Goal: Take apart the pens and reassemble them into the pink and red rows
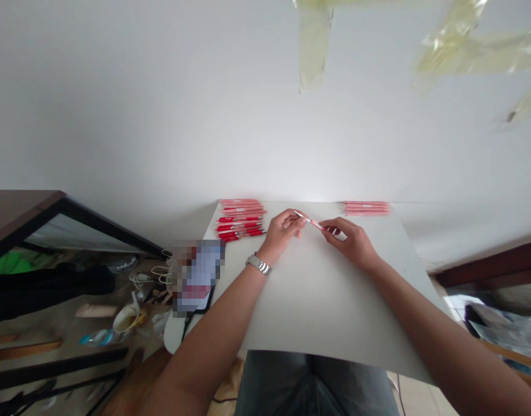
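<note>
A white wall (pixel 161 104) fills the upper field, with strips of yellowed adhesive tape (pixel 315 49) fixed to it at upper right. Below it, a white table (pixel 317 306) extends from the person's lap toward the wall. Denim trousers (pixel 312 387) show past the table's near edge. Left of the table, a dark-framed piece of furniture (pixel 61 222) stands over a black garment (pixel 48 283), a cup (pixel 125 319) and loose white cables (pixel 141 278). A dark wooden surface (pixel 486 266) appears at right.

A group of red pens (pixel 241 222) lies side by side at the far left of the table. A smaller stack of pink pens (pixel 367 208) lies at the far right. Any printing on the pens is too small to read. A phone or tablet (pixel 198 277) lies at the table's left edge, its screen pixelated and unreadable, with a black cable (pixel 186 326) running from its lower end.

The left hand (pixel 282 231), wearing a metal-link wristwatch (pixel 259 264), and the right hand (pixel 347 242) are raised over the middle of the table. The fingers (pixel 300 228) of both hands are closed on a pink-and-white pen (pixel 311 222), which is held slanted between the hands.
</note>
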Available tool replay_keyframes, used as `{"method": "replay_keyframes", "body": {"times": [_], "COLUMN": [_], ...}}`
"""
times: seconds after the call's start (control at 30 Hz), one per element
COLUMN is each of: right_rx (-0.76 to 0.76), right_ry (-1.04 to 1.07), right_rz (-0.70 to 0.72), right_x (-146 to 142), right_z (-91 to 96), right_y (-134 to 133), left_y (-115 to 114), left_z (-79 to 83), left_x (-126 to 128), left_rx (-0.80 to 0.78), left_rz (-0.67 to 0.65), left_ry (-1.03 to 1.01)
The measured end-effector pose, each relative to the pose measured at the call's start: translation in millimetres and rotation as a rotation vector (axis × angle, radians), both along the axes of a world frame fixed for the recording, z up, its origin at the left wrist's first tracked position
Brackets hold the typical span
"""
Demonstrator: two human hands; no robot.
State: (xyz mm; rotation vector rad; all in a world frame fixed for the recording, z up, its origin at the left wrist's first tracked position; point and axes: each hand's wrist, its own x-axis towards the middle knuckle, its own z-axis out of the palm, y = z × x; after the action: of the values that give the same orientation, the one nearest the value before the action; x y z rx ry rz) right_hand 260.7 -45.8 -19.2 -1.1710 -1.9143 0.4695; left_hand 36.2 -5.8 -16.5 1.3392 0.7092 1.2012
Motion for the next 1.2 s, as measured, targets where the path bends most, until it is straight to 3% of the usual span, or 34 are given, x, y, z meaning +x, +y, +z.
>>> {"method": "replay_keyframes", "body": {"times": [1.2], "right_rx": [0.052], "right_ry": [-0.006], "right_rz": [0.01], "right_x": [-0.6], "right_z": [-0.9], "right_y": [-1.4], "left_y": [2.1], "left_z": [-3.2], "left_x": [-3.1], "left_rx": [0.026], "left_rz": [-0.036], "left_ry": [0.072]}}
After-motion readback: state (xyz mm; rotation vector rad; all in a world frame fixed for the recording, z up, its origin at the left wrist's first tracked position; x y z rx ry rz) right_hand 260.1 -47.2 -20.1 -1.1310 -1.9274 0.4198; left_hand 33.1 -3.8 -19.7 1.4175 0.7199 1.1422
